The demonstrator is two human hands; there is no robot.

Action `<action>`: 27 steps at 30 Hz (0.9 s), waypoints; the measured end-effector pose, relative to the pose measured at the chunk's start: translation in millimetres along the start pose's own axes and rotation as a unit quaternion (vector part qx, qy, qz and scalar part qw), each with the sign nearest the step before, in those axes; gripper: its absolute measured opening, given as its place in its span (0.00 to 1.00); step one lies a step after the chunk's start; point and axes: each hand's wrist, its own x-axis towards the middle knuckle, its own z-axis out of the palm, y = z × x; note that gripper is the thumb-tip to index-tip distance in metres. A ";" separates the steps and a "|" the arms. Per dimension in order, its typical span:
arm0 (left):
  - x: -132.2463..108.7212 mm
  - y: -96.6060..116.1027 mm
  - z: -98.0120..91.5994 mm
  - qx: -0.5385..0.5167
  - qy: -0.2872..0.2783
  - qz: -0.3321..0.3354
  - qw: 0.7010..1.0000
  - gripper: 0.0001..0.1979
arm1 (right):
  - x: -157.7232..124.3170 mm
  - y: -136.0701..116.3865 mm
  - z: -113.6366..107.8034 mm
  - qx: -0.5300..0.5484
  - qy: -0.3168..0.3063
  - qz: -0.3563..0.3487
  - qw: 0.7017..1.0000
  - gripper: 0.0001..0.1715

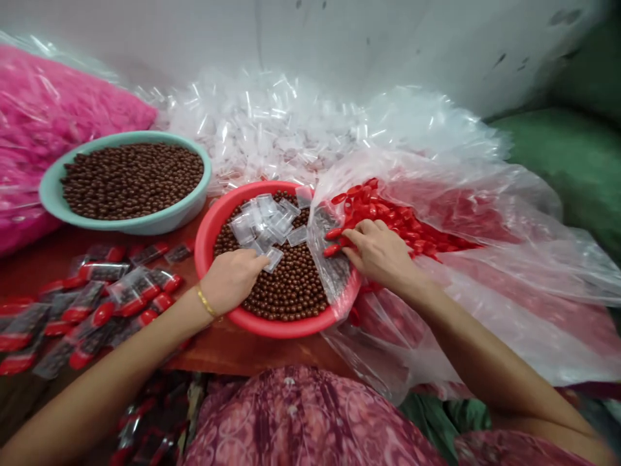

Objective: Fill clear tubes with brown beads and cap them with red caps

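Observation:
Over the red basin [206, 239], my left hand [230, 278] is closed on a small clear plastic case [274, 259] at its fingertips. Beneath lie many round brown balls [286, 291], with a heap of similar clear cases [264, 217] on top of them. My right hand [378, 252] is at the basin's right rim, its fingers pinching red plastic caps [332, 241]; two caps poke out past the fingertips. Just behind that hand, a pile of red caps [383, 207] spills from an opened clear bag [466, 168], whose edge drapes over the basin.
A pale turquoise basin [48, 188] full of brown balls stands at the left. Filled cases with red caps [130, 285] lie heaped on the red table [233, 353]. Bags of pink pieces [48, 110] and clear cases [272, 116] line the wall [339, 39].

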 end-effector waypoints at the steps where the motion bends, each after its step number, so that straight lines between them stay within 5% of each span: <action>1: 2.8 1.1 -0.6 0.009 -0.006 0.010 1.000 0.16 | 1.3 -1.9 1.7 0.001 -0.003 -0.013 1.000 0.13; 9: 11.1 1.6 -6.7 0.027 -0.016 -0.013 0.999 0.16 | -14.0 -5.9 18.0 0.089 0.122 -0.087 0.985 0.15; 13: 26.6 -12.3 -4.6 0.083 0.006 0.143 0.986 0.17 | -25.7 -9.5 33.0 0.142 0.105 -0.103 0.979 0.19; 17: 50.8 -23.8 5.2 0.110 0.009 0.252 0.962 0.17 | -31.1 -19.3 31.9 0.146 0.121 -0.024 0.982 0.20; 21: 57.7 -16.6 13.0 0.124 0.024 0.236 0.963 0.12 | -32.6 -36.7 19.4 0.072 0.093 0.071 0.990 0.25; 27: 35.6 -0.4 1.1 0.094 -0.022 0.158 0.983 0.11 | -15.1 -53.0 13.3 0.030 -0.012 0.105 0.994 0.28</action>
